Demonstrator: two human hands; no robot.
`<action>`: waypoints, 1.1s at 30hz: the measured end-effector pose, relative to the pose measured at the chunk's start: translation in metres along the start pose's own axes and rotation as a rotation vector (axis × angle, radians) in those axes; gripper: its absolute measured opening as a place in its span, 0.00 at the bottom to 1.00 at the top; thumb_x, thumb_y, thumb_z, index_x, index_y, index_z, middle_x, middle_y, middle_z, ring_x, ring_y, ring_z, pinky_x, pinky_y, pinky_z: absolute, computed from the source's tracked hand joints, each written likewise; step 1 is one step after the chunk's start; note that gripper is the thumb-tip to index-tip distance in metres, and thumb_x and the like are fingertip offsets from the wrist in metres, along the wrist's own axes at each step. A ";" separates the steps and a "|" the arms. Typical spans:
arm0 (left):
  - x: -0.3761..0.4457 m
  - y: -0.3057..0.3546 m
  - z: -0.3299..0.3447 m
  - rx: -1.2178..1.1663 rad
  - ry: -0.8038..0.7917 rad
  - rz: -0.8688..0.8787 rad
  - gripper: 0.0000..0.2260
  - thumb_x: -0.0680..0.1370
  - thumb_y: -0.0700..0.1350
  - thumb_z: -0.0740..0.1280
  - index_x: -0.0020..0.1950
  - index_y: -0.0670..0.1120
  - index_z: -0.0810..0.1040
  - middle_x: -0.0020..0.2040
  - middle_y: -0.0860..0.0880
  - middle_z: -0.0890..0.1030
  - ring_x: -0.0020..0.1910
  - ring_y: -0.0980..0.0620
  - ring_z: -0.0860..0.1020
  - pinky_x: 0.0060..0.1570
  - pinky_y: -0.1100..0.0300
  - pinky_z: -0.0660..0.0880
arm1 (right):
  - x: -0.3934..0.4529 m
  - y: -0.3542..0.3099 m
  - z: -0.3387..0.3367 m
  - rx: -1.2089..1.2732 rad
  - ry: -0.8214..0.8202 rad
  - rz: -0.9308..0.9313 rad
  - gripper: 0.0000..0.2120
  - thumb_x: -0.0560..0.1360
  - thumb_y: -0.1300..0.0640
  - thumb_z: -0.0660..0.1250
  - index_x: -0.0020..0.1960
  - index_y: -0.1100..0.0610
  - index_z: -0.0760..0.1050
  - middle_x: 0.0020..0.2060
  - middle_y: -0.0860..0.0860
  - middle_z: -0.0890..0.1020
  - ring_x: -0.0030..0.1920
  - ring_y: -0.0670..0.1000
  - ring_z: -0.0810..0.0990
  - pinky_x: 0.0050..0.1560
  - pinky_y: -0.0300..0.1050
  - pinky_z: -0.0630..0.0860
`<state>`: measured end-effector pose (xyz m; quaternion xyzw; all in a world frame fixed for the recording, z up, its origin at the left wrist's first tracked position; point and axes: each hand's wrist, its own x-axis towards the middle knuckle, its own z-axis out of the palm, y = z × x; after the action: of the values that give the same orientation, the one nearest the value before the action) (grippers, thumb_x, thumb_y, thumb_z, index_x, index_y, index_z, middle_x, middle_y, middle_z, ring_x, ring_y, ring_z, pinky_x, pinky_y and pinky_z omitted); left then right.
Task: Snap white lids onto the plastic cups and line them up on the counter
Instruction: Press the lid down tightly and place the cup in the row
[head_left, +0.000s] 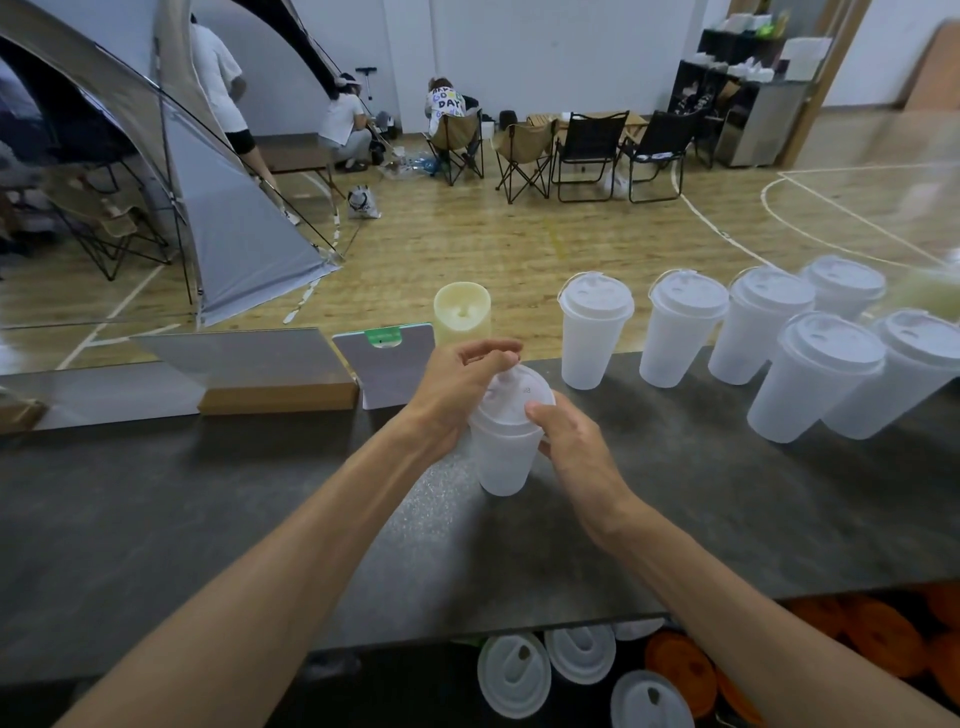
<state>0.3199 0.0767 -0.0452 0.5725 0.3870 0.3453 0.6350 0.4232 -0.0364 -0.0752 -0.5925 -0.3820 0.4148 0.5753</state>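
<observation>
Dark counter (156, 519): 7 lidded cups (597, 332), candle (462, 312), cardboard box (275, 395).

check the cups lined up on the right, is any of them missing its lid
No, all six lined-up cups on the counter wear white lids, and both hands work on a seventh cup.

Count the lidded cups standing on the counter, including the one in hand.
7. One cup gripped by both hands at centre; six to the right: four along the back edge, two nearer. More may be beyond the right edge.
</observation>
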 end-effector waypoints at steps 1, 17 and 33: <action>0.001 0.000 0.000 0.013 0.014 -0.009 0.08 0.76 0.40 0.71 0.41 0.50 0.88 0.44 0.50 0.86 0.47 0.48 0.81 0.50 0.55 0.78 | 0.000 0.000 0.001 -0.001 -0.003 0.000 0.14 0.83 0.54 0.61 0.66 0.49 0.77 0.57 0.48 0.85 0.61 0.50 0.81 0.69 0.56 0.74; -0.008 -0.016 0.015 -0.070 0.116 -0.188 0.10 0.75 0.51 0.70 0.47 0.45 0.83 0.42 0.47 0.84 0.43 0.47 0.81 0.46 0.52 0.75 | -0.007 -0.005 -0.007 0.054 0.058 -0.029 0.13 0.82 0.54 0.64 0.65 0.53 0.79 0.57 0.49 0.85 0.59 0.48 0.83 0.65 0.51 0.77; 0.052 0.005 0.225 -0.215 -0.073 -0.263 0.35 0.81 0.68 0.48 0.74 0.43 0.71 0.67 0.40 0.79 0.64 0.39 0.78 0.68 0.44 0.72 | 0.022 -0.018 -0.163 0.144 0.676 -0.032 0.12 0.83 0.47 0.61 0.46 0.45 0.81 0.51 0.45 0.86 0.58 0.51 0.83 0.64 0.59 0.78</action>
<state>0.5432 0.0197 -0.0349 0.4580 0.3960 0.2776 0.7459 0.5833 -0.0745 -0.0594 -0.6483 -0.1486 0.2119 0.7161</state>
